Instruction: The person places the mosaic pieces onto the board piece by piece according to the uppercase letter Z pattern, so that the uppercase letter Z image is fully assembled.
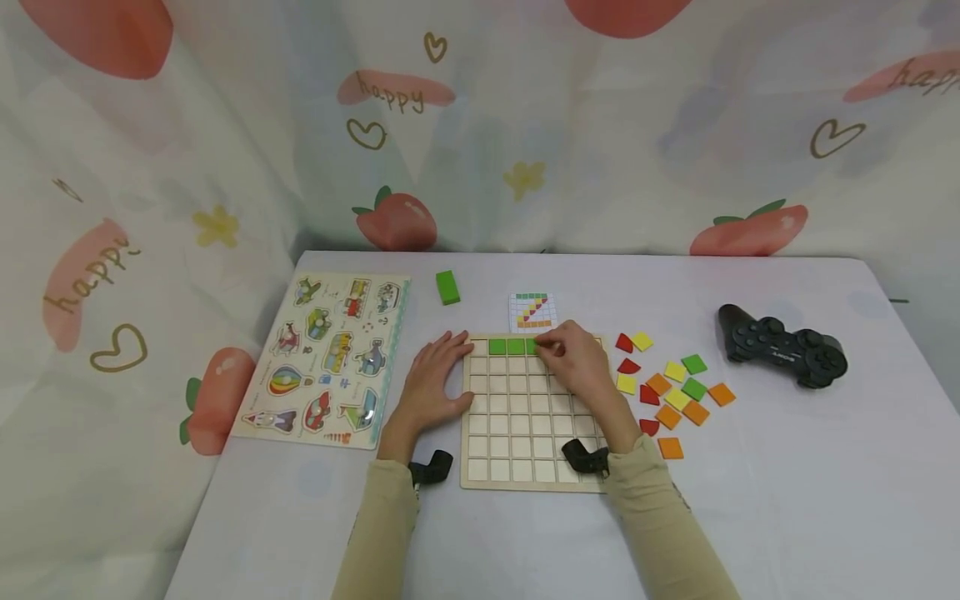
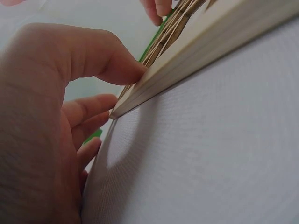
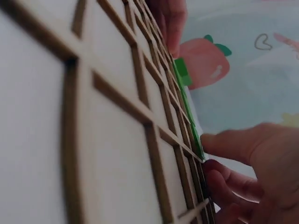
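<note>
A wooden grid board [image 1: 498, 425] lies flat, with green square tiles [image 1: 516, 347] side by side in its top row. The left hand [image 1: 432, 387] rests on the board's left edge, thumb on the rim [image 2: 159, 77] and the other fingers spread near the top left corner. At the top row, the right hand [image 1: 579, 360] has its thumb and fingertips at the rightmost green tile [image 3: 198, 144]; its fingers are curled around that tile's edge. Above the board sits a small pattern card [image 1: 533, 312] showing green, yellow, red and orange shapes.
Loose orange, yellow, green and red pieces [image 1: 677, 399] lie right of the board. Farther right is a black game controller [image 1: 782, 345]. A picture puzzle board [image 1: 322, 362] lies at the left, and a green block [image 1: 447, 287] stands behind. A patterned curtain [image 1: 480, 125] hangs beyond the table.
</note>
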### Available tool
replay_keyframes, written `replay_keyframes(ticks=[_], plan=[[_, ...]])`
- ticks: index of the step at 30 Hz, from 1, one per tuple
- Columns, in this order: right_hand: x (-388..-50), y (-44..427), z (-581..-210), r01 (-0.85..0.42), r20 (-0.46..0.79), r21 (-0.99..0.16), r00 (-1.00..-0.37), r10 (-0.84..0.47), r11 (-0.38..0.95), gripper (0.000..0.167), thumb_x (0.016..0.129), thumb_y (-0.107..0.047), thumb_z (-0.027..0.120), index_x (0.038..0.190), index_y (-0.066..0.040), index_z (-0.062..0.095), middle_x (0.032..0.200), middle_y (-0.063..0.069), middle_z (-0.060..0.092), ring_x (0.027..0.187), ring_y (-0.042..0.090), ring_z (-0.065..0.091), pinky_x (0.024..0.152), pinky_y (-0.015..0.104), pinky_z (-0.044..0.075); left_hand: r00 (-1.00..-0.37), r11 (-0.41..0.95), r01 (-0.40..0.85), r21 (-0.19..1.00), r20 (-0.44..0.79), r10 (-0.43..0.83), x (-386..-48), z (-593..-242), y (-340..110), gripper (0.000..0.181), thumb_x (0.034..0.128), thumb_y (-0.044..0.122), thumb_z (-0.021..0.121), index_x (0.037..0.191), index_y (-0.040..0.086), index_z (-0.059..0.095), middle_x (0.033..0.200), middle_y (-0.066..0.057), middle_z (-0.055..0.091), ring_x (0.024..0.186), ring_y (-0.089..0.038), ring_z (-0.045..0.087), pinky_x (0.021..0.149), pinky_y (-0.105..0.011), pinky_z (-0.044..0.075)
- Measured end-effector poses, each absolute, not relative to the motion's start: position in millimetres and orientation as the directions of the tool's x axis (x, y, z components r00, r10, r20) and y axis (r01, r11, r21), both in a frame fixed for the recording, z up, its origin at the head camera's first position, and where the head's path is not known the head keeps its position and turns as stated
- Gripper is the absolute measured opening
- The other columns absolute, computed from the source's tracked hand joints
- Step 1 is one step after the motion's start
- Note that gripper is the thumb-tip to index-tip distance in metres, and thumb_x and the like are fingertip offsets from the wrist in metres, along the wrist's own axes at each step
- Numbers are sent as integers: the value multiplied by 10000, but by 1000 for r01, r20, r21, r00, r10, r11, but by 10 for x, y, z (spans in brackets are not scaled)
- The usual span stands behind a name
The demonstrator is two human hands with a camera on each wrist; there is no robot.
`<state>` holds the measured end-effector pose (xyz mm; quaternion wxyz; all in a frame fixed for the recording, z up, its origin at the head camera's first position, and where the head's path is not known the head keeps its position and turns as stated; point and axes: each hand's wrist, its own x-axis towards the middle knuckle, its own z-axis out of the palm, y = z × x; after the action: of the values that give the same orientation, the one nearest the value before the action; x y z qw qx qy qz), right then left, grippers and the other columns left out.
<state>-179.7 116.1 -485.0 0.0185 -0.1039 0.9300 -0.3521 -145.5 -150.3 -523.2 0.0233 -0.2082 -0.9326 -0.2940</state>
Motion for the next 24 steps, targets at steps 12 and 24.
replay_keyframes(ticks=[12,24], plan=[[-1687,2168,-4372,101,-49,-603,-995,90,791,357,967,-176,587,1273,6,614,1180,240,607,1048,409,568,844,541,513,-915,740,395,545,156,373,-1443,-5218,-1500,749,753,356,627,1444,116,471,1590,-13,329,1488,-230,201,1211,-458,131],[-1537,2744,-4368,336,-274,-561,-938,213,756,374,914,-81,607,1247,87,588,1211,324,569,1011,448,488,833,558,479,-920,748,381,544,145,363,-1447,-5227,-1489,751,751,365,610,1447,124,468,1590,-9,329,1489,-221,197,1214,-438,115]])
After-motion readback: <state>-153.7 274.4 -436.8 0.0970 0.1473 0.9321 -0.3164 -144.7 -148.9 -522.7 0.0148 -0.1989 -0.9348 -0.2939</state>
